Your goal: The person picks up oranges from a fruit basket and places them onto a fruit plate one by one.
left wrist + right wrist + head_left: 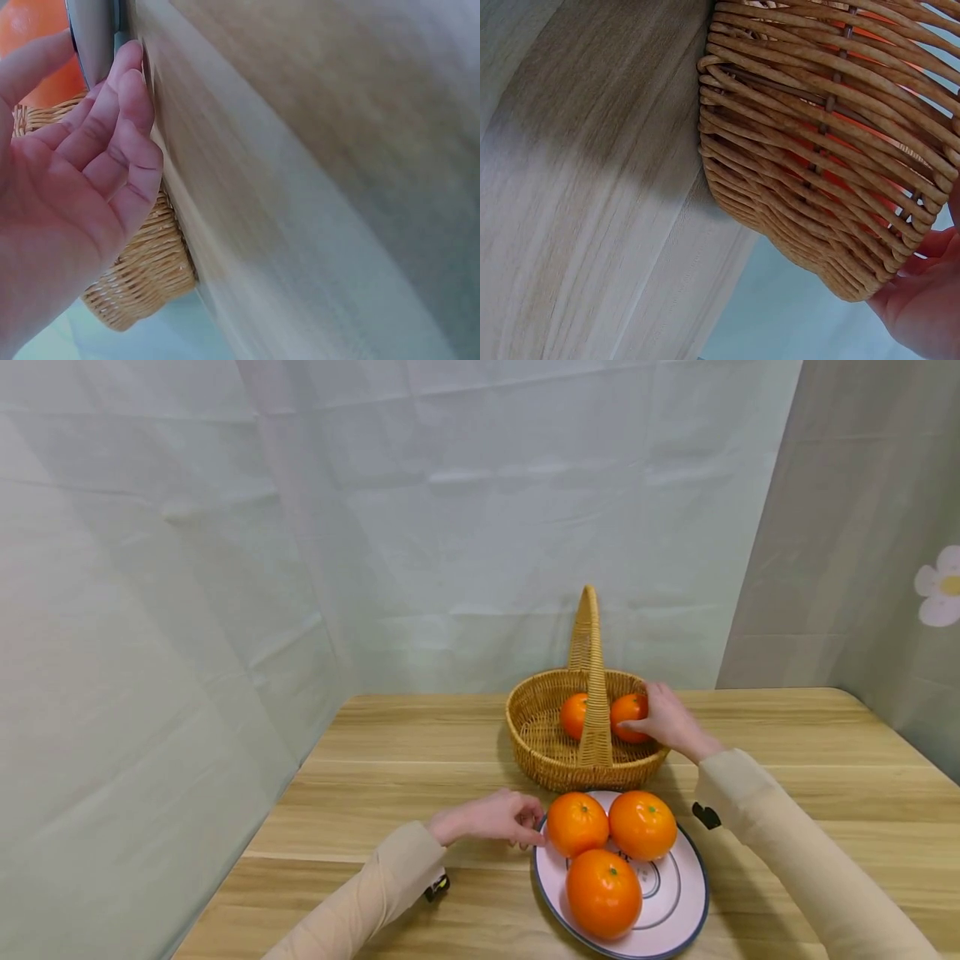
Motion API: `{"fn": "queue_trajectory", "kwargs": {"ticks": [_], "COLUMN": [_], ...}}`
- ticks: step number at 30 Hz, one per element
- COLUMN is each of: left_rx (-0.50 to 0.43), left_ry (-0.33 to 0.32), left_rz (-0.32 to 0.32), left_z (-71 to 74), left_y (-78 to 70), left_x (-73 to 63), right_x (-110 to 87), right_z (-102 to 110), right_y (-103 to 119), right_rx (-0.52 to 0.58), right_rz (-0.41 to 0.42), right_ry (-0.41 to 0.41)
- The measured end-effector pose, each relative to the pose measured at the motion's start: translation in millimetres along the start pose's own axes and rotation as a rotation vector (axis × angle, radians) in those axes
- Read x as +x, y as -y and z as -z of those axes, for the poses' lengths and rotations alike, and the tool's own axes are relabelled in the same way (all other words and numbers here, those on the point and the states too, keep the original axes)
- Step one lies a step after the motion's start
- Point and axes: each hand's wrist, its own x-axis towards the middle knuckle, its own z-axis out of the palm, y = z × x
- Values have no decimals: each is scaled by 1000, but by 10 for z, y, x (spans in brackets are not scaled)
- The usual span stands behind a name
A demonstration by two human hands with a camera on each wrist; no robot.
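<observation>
In the head view, a plate (667, 906) with a dark rim bears three oranges (603, 893). My left hand (495, 818) is at its left edge; in the left wrist view the thumb lies on one side of the plate rim (96, 37) and the curled fingers on the other. Behind the plate stands a wicker basket (543, 764) with a tall handle, two oranges inside. My right hand (671, 722) reaches over its right rim and grips the right-hand orange (628, 717). The other orange (573, 716) is partly hidden by the handle. Basket weave (802, 150) mostly hides the right fingers from the wrist camera.
The wooden table (390, 752) extends to both sides of the basket and plate. Pale cloth (487, 527) hangs behind the table and along its left side. A grey cloth with a flower print (941, 585) hangs at the right.
</observation>
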Motion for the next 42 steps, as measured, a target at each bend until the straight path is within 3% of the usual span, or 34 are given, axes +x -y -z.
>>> {"fn": "queue_trajectory", "kwargs": {"ticks": [15, 42], "left_rx": [-16, -11], "left_ry": [16, 24], "left_rz": [20, 16], "left_z": [-9, -28], "left_y": [-23, -22], "left_x": [-7, 18], "right_x": [2, -42], "right_z": [-47, 4], "right_y": [2, -29], "right_rx": [-31, 51], "right_rz": [46, 93], "right_ry": [23, -38]}}
